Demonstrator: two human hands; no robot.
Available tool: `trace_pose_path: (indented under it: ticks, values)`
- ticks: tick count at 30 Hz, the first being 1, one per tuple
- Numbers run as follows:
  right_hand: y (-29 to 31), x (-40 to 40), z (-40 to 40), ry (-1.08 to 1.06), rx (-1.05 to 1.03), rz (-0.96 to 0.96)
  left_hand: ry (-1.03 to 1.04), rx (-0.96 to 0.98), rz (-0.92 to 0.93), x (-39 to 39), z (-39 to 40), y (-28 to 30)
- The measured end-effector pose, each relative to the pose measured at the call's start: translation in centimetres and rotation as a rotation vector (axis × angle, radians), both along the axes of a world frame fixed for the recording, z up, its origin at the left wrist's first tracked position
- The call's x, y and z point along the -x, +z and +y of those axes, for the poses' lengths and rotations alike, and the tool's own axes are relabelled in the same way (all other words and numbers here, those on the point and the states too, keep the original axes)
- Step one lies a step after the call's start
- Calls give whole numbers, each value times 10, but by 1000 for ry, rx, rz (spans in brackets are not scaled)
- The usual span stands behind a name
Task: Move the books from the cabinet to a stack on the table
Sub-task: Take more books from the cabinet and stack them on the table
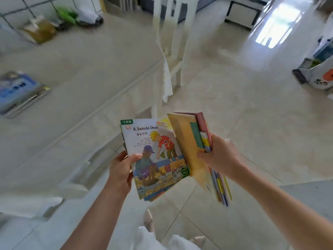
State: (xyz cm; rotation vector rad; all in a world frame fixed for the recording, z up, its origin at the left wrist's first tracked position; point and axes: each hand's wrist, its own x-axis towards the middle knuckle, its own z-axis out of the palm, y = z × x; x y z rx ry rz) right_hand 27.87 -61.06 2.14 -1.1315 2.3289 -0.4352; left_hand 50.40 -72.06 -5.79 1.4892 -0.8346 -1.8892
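Note:
My left hand (121, 170) grips a thin picture book titled "A Seaside Shock" (155, 159) by its left edge, cover up, with more thin books under it. My right hand (219, 156) holds a bundle of several thin books (191, 148) on edge, a yellow cover facing left and a pink one at the back. Both loads hang over the floor, just right of the table (81, 91) with its white cloth. A blurred stack of books (19, 92) with a blue cover on top lies on the table at the far left.
A white chair (171, 37) stands at the table's far end. Bags and bottles (59, 22) sit at the table's back left. A low dark-framed cabinet (243, 11) is at the back, and a white bag (319, 76) at the right edge. Tiled floor spreads to the right.

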Motion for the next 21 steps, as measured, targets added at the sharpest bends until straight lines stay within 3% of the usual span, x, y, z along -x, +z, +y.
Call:
trace_pose_path:
  ticks: [11, 21]
  values:
    - [16, -116, -186, 381, 42, -15, 348, 18, -24, -146, -104, 9]
    - [18, -153, -338, 599, 39, -24, 527, 57, 20, -183, -200, 6]
